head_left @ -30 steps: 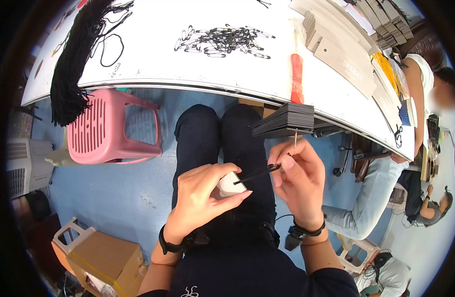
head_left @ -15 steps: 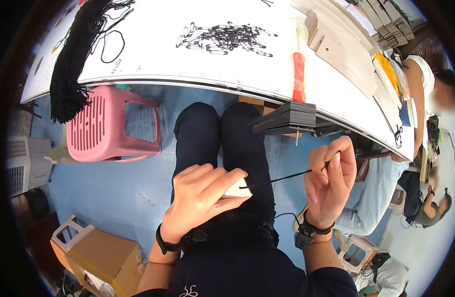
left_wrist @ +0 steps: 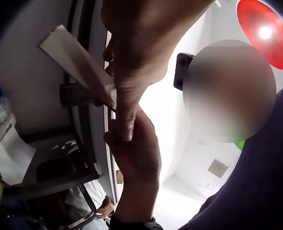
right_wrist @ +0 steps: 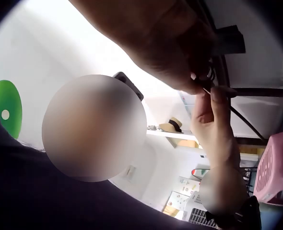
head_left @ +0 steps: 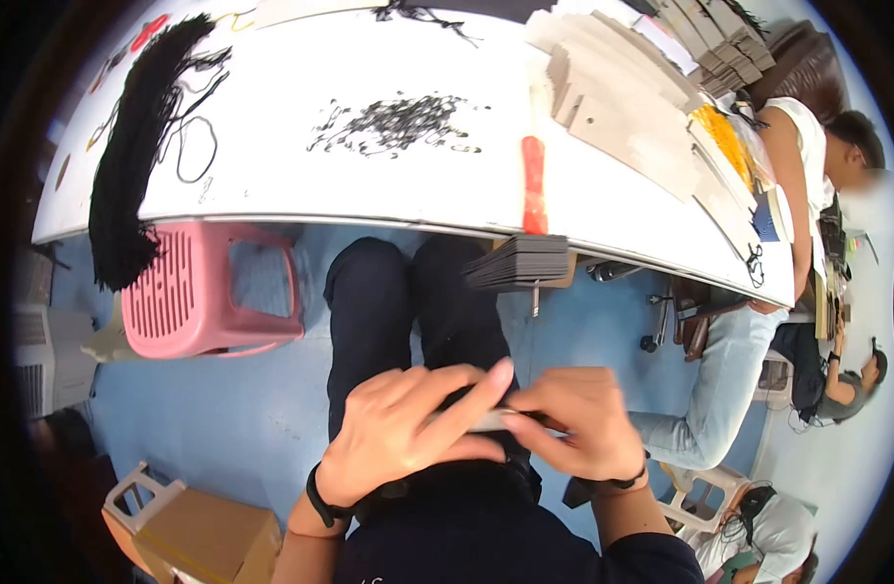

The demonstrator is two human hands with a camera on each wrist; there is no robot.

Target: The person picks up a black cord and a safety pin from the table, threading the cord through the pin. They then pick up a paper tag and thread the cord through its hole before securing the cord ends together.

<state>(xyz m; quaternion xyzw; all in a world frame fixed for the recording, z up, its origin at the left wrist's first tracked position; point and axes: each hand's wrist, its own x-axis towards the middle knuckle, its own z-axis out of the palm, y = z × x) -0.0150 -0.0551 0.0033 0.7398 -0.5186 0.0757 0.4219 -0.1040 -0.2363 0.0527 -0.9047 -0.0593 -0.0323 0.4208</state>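
The left hand [head_left: 403, 423] grips a pale flat piece [head_left: 489, 419], its fingers over one side and the thumb along the other. The piece lies between the two grips, above the lap [head_left: 461, 336]. The right hand [head_left: 585, 419], blurred, meets its end, thumb and fingertips pinching a small dark item [right_wrist: 210, 73] too unclear to name. Beyond both grips, at the edge of the bench [head_left: 272, 185], is a dark stack of cards [head_left: 521, 264]; a red handle [head_left: 533, 185] and a heap of small black pins [head_left: 398, 125] lie on top of the bench.
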